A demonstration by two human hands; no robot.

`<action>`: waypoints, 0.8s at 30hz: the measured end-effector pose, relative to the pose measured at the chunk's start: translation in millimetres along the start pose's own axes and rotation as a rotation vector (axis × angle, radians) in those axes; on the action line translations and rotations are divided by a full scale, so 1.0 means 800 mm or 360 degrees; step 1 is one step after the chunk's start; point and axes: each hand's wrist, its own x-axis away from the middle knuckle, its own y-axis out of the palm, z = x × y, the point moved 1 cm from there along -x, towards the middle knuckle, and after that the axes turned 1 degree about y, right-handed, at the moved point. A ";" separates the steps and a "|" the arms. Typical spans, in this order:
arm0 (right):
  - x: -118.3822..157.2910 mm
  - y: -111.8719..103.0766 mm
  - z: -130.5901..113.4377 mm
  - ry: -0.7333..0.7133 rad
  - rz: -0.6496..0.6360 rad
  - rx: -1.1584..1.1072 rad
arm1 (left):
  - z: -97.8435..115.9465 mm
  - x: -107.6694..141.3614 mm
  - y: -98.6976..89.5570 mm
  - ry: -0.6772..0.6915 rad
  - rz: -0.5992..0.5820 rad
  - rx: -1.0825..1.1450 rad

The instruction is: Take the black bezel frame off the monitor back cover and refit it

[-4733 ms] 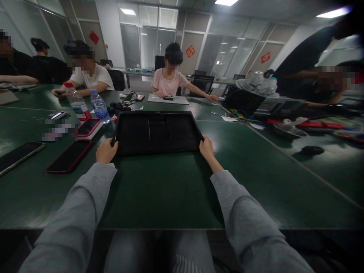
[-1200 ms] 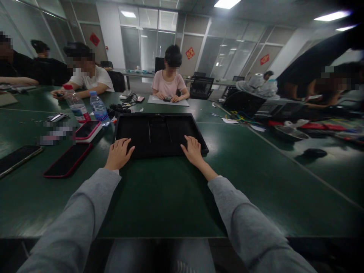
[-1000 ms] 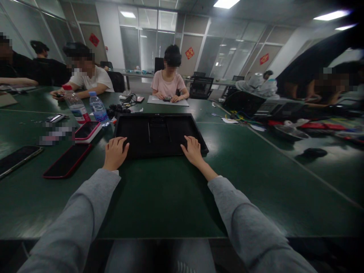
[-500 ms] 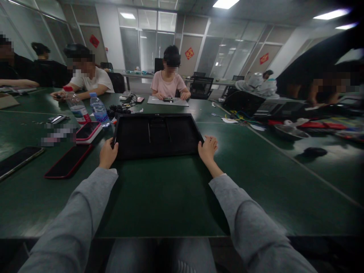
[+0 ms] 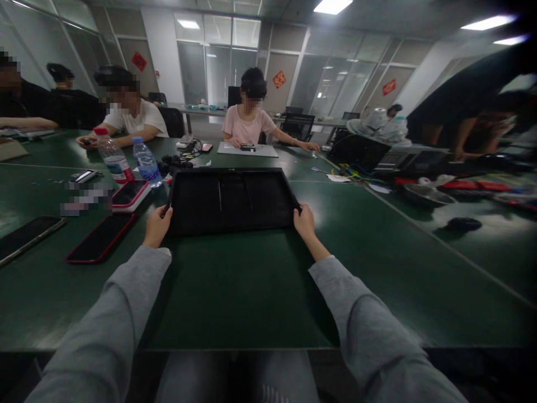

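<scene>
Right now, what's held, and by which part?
The black tray-like frame: left hand on its left side edge, right hand on its right side edge, both near the front corners.

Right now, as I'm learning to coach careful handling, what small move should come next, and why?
Probably a slight, level lift of the black tray: the left hand and right hand grip its opposite sides. I'd avoid drifting left, since the red-edged phone and blue-capped bottle are on that side.
</scene>
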 end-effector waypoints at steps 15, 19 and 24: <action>0.001 -0.001 -0.001 0.0007 -0.0028 0.0009 | -0.004 0.000 0.001 0.0026 -0.0006 0.0040; 0.000 0.000 0.000 -0.0017 -0.0024 0.0015 | 0.000 0.000 -0.001 0.0007 -0.0013 0.0015; 0.000 0.002 0.002 -0.0045 -0.0002 0.0027 | -0.003 -0.002 0.001 0.0019 0.0016 -0.0014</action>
